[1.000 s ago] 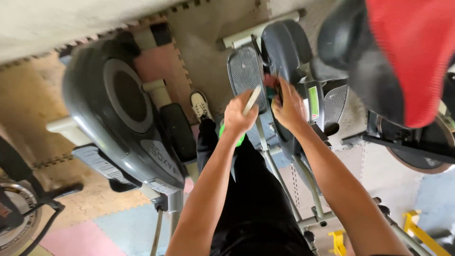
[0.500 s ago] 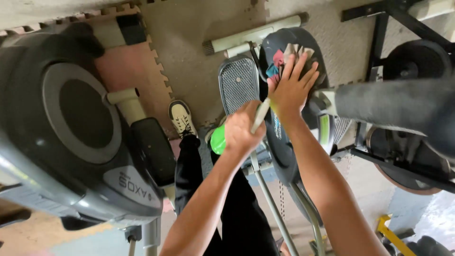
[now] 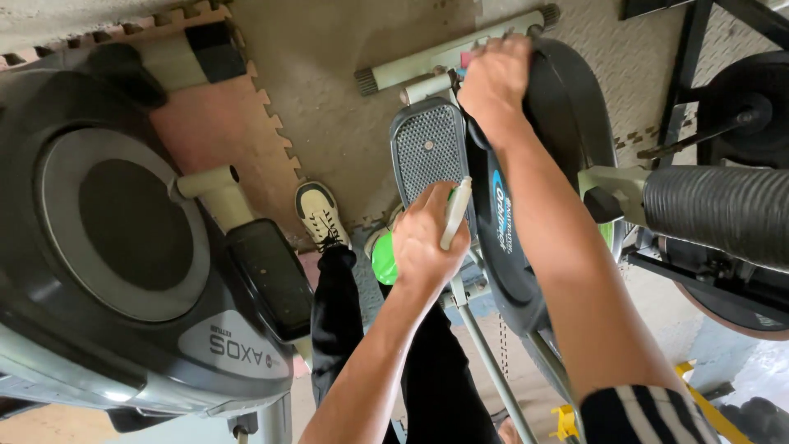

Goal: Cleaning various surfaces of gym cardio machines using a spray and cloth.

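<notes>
Centrally, just below the middle of the frame, the left hand (image 3: pixel 423 238) is closed around a green spray bottle (image 3: pixel 383 259), whose white nozzle (image 3: pixel 456 212) sticks up past the knuckles toward the upper right; the bottle's long axis runs from lower left to upper right, so the nozzle points at the dark housing of the exercise machine (image 3: pixel 514 247) just beside it. Above it, near the top centre, the right hand (image 3: pixel 496 82) is pressed flat and curled over the upper edge of that same housing; a scrap of pinkish cloth (image 3: pixel 466 59) seems to show under the fingers, though most of it is hidden, so I cannot tell how firmly it is gripped. The housing is a long oval whose axis runs from the top of the frame down toward the lower centre, and it lies to the right of the left hand, which is the nearer one to its lower half. Between the two hands stands a grey perforated foot pedal (image 3: pixel 427 152). Farther out, a cream shoe (image 3: pixel 322 215) rests on the floor at centre left, a second large grey machine (image 3: pixel 123 247) fills the left side, and a ribbed black handle (image 3: pixel 719 214) crosses the right edge.
</notes>
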